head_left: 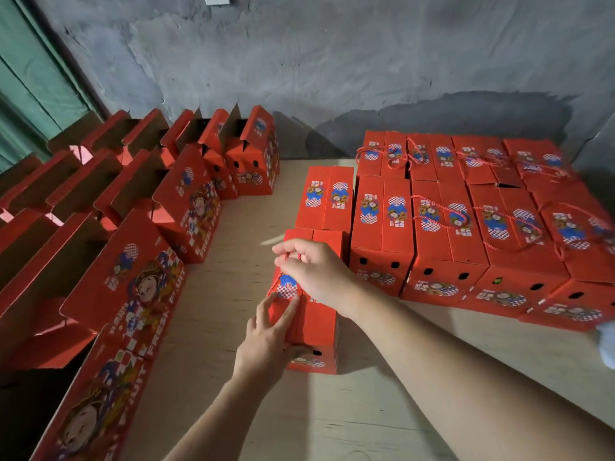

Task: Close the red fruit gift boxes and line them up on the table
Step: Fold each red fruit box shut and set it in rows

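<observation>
A red fruit gift box (317, 327) stands in the middle of the wooden table (332, 410), its top flaps folded down. My right hand (316, 271) hovers over the box's top and pinches its red-and-white rope handle (278, 277). My left hand (266, 341) rests on the box's left side with fingers spread and straight. Another shut box (327, 197) stands just behind it. To the right, several shut boxes (466, 221) stand in rows, rope handles lying across their tops.
Along the left side, several open boxes (186, 201) with raised lids stand in rows, printed with a cartoon figure and "FRESH FRUIT". A grey plaster wall (332, 61) runs behind the table. Green sheeting (30, 78) hangs at the far left.
</observation>
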Demonstrator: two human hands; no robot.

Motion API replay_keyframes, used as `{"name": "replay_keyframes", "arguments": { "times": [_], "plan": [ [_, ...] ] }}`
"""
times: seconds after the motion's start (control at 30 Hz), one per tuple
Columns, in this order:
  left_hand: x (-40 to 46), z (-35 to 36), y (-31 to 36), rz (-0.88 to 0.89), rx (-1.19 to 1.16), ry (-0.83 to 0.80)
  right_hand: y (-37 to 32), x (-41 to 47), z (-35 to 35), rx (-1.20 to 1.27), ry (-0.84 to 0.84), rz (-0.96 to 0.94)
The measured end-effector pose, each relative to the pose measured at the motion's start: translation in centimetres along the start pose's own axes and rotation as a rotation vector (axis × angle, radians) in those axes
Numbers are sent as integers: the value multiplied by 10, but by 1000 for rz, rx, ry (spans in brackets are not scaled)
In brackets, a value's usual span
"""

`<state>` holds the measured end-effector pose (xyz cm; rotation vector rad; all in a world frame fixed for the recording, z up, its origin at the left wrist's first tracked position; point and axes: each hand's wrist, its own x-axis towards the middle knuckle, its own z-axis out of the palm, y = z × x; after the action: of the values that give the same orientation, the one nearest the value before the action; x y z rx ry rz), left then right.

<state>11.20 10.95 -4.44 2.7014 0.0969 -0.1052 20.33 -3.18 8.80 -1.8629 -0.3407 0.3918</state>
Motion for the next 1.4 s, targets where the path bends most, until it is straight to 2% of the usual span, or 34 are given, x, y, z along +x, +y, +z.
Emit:
{"name": "replay_keyframes", "arguments": {
  "times": [0.13, 0.2, 0.37, 0.53, 0.63, 0.7, 0.77, 0.87, 1.03, 1.23, 1.4],
  "plan": [
    [33, -2, 5, -1, 46, -15, 24, 1, -16, -392, -19, 144],
    [54, -4, 3, -6, 66, -39, 42, 0, -19, -502, 4, 223],
    [109, -6, 6, 9, 105, -68, 80, 7, -24, -734, -1, 215],
    [157, -12, 17, 43, 141, -81, 102, 31, -51, -863, 157, 151],
    [184, -13, 21, 52, 156, -104, 115, 47, -76, -921, 224, 174],
    [200, -13, 23, 45, 158, -121, 127, 53, -93, -947, 192, 239],
    [214, -13, 27, 33, 163, -129, 137, 56, -107, -963, 89, 296],
    [235, -13, 37, 21, 181, -119, 143, 58, -115, -985, 6, 309],
    [256, -5, 53, 6, 195, -109, 142, 57, -108, -963, 29, 312],
    [257, -3, 48, 67, 189, -107, 147, 55, -104, -1000, 63, 312],
    [228, -3, 50, 157, 143, 11, 142, 60, -94, -1123, 59, 385]
  ]
}}
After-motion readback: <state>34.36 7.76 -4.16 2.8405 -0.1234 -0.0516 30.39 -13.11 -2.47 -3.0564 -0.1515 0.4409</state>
